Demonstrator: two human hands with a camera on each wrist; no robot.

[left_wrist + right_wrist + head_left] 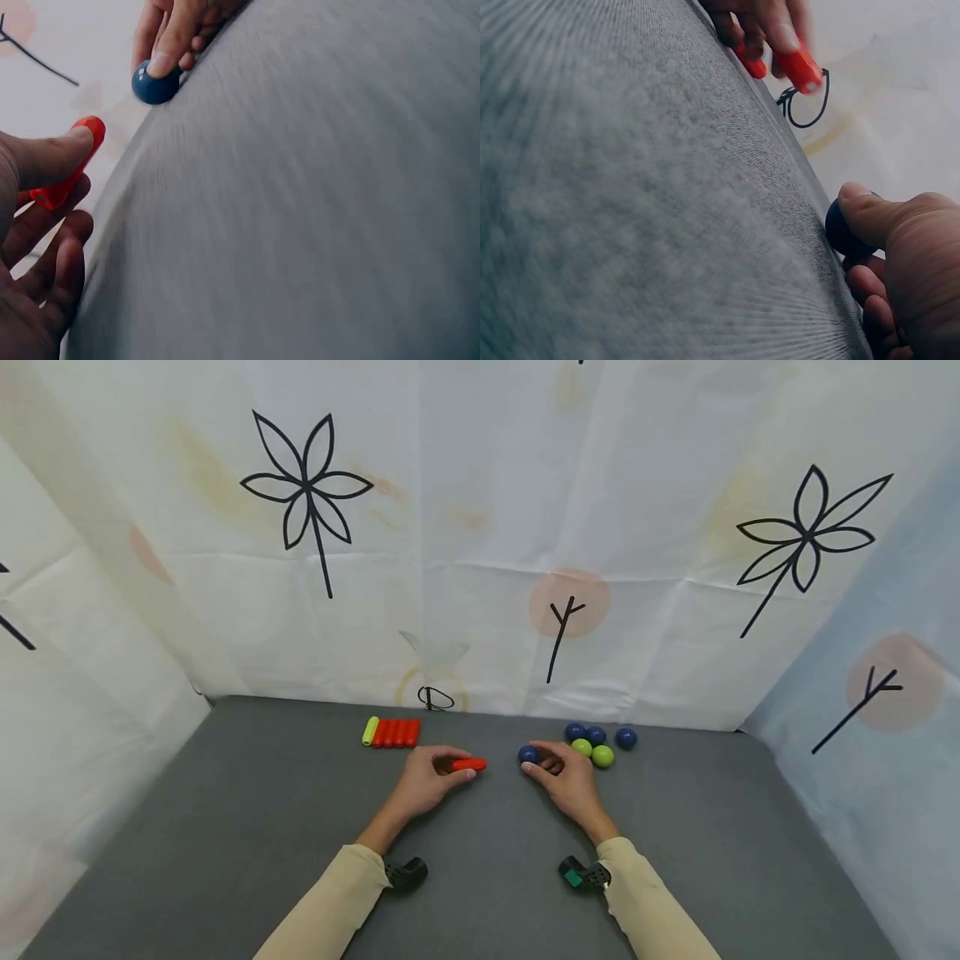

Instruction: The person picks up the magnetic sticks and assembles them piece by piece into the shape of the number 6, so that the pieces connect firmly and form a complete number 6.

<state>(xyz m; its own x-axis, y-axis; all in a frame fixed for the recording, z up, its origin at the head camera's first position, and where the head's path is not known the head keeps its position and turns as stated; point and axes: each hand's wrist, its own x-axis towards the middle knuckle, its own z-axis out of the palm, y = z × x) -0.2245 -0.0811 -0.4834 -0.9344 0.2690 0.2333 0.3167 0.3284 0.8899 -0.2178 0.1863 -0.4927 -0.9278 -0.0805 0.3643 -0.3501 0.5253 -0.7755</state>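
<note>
My left hand (422, 781) pinches a short red cylinder (471, 764) between thumb and fingers, just over the grey table. In the left wrist view the red cylinder (73, 174) slants, with the thumb on its upper end. A dark blue ball (528, 754) is held in my right hand (573, 783), opposite the left one, with a gap between the two. The right wrist view shows the thumb against the blue ball (844, 231), partly covering it. Beyond the left hand lies a row of red cylinders (396, 733) with one yellow-green cylinder (371, 731) at its left end.
Blue balls (626, 738) and green balls (603, 756) sit grouped just right of my right hand. The grey table (495, 877) runs back to a white patterned cloth (480, 527), and similar cloth hangs at both sides.
</note>
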